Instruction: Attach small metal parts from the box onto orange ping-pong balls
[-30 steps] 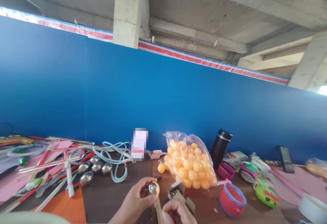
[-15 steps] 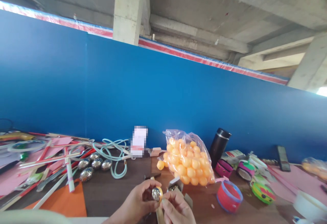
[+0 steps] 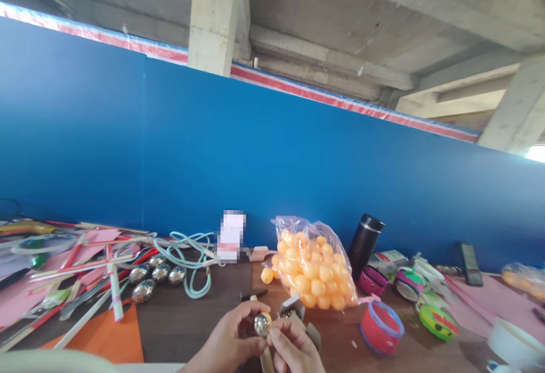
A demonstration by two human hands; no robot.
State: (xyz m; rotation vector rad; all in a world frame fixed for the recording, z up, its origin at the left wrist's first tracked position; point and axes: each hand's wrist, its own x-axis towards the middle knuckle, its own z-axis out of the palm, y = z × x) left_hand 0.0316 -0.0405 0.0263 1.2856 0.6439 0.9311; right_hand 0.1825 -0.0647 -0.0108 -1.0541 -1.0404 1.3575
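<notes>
My left hand (image 3: 232,339) is closed around an orange plastic ball (image 3: 262,324) whose facing side is covered with shiny silver studs. At the ball's right side, the thumb and fingers of my right hand (image 3: 293,346) are pinched together and touch it. Whatever sits between those fingertips is hidden. Just behind my right hand stands a small open box (image 3: 293,308) with small metal pieces inside. A hammer (image 3: 254,294) with a dark head and wooden handle lies beneath my hands.
A clear bag of orange balls (image 3: 315,271) stands behind my hands, near a black bottle (image 3: 367,242). Several silver-studded balls (image 3: 143,290) lie left, beside a pale blue cord (image 3: 198,288). A red tape roll (image 3: 382,327) is at right. Sticks and paper clutter the far left.
The ball has turned slightly in my left hand, so more silver and less orange faces me. My right fingers stay pinched at its side.
</notes>
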